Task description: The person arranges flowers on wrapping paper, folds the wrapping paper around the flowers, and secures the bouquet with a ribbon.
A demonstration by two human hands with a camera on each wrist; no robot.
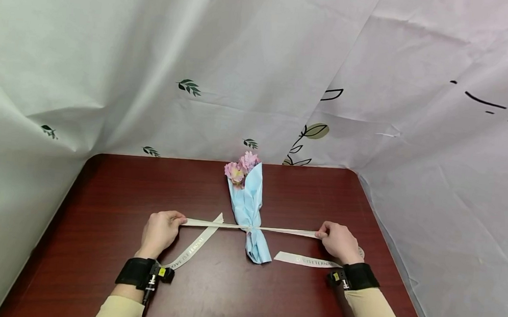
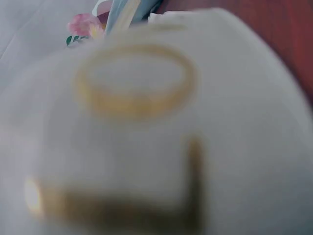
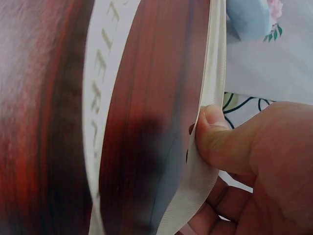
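Note:
A small bouquet wrapped in light blue paper (image 1: 247, 202) lies on the table, its pink flowers (image 1: 237, 172) toward the back edge. Around its narrow lower part runs a cream ribbon (image 1: 293, 231), stretched taut to both sides. The left hand (image 1: 160, 231) pinches the ribbon's left side; the right hand (image 1: 338, 240) pinches the right side between thumb and fingers, as the right wrist view also shows. Loose lettered ribbon ends (image 1: 194, 247) trail from both hands onto the table. A blurred, close ribbon (image 2: 234, 112) with gold print fills most of the left wrist view, hiding the left hand there.
The dark red-brown table (image 1: 209, 298) has rounded back corners. White fabric (image 1: 260, 70) with leaf prints hangs behind it and along its sides. Each wrist wears a black strap (image 1: 361, 276) with a small camera.

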